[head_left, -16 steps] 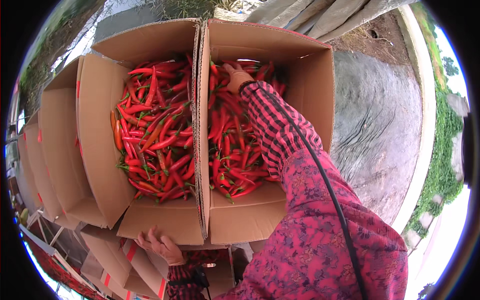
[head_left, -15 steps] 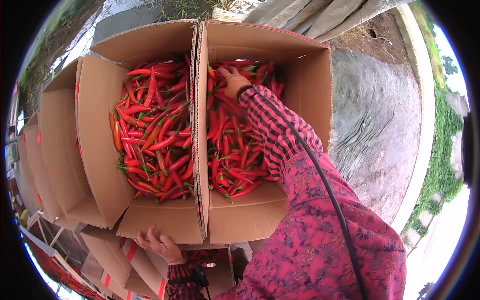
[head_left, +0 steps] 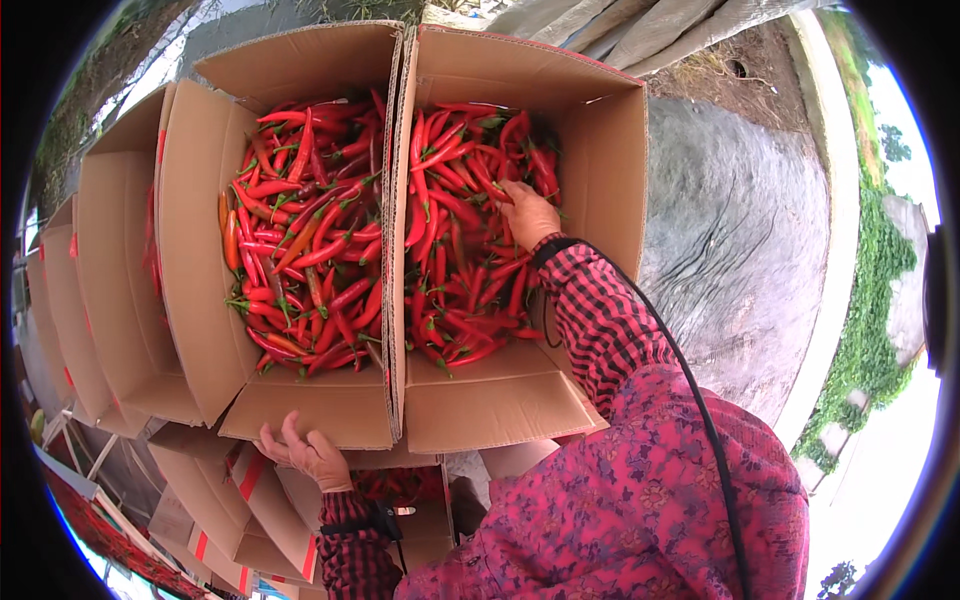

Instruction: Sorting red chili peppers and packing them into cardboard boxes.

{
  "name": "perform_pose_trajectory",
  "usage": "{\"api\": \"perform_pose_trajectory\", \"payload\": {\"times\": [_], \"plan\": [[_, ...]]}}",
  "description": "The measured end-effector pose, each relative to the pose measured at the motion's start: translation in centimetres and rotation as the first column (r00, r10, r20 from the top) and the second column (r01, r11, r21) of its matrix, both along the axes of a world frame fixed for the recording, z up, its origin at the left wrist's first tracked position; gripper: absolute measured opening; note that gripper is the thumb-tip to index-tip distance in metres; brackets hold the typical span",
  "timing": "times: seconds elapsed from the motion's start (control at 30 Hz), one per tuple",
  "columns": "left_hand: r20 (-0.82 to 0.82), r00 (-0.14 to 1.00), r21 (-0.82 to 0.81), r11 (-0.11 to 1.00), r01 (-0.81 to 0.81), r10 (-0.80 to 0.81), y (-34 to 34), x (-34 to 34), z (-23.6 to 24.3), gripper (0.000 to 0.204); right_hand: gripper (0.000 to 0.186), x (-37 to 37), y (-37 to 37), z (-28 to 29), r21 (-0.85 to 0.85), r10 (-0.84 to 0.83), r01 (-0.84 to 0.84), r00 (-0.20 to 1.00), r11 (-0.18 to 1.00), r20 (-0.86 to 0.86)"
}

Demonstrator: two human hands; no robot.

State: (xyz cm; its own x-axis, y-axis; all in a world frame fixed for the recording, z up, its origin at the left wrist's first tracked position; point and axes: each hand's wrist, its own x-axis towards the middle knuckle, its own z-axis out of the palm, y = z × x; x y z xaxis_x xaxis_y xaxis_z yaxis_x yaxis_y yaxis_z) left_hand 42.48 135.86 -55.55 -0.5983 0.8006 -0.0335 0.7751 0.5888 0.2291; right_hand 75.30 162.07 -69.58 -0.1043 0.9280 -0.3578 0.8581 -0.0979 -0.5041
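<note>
Two open cardboard boxes hold heaped red chillies, the left box (head_left: 195, 260) and the right box (head_left: 600, 180) standing side by side. My right hand (head_left: 528, 215) is in the right box among the chillies (head_left: 455, 210), fingers curled onto a red chilli at the upper middle of the heap. At the near flap (head_left: 310, 415) of the left box, my left hand (head_left: 308, 455) rests with its fingers apart, touching the cardboard and holding nothing. A black cord runs along my right sleeve.
More open boxes (head_left: 100, 300) line the left side and others (head_left: 210, 490) lie below, one holding red chillies. A grey sheet-like surface (head_left: 730, 250) lies to the right, bordered by a pale edge and greenery. Crumpled pale fabric (head_left: 640, 35) is at the far side.
My right hand has moved down and to the right within the right box, uncovering chillies at its far left. My left hand and the boxes appear slightly higher in the picture.
</note>
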Motion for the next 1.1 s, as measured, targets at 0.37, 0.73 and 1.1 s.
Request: {"api": "perform_pose_trajectory", "payload": {"times": [0.37, 0.73, 1.1], "plan": [[-0.013, 0.997, 0.085, 0.993, 0.078, -0.077, -2.2, -1.0, -0.7, 0.034, 0.04, -6.5, -9.8, 2.4, -0.561, 0.552, -0.421, 0.83, 0.713, 0.079], [-0.024, 0.999, 0.004, 0.999, 0.045, -0.045, -3.2, -1.1, -0.6, 0.036, 0.047, -13.1, -16.8, -1.1, -0.507, 0.468, -0.393, 0.883, 0.767, 0.024], [-0.018, 0.998, 0.047, 0.997, 0.056, -0.055, -0.6, -1.3, -0.9, 0.033, 0.038, -5.9, -7.9, -1.6, 0.115, -0.04, 0.075, 0.958, 0.991, -0.283]]}}
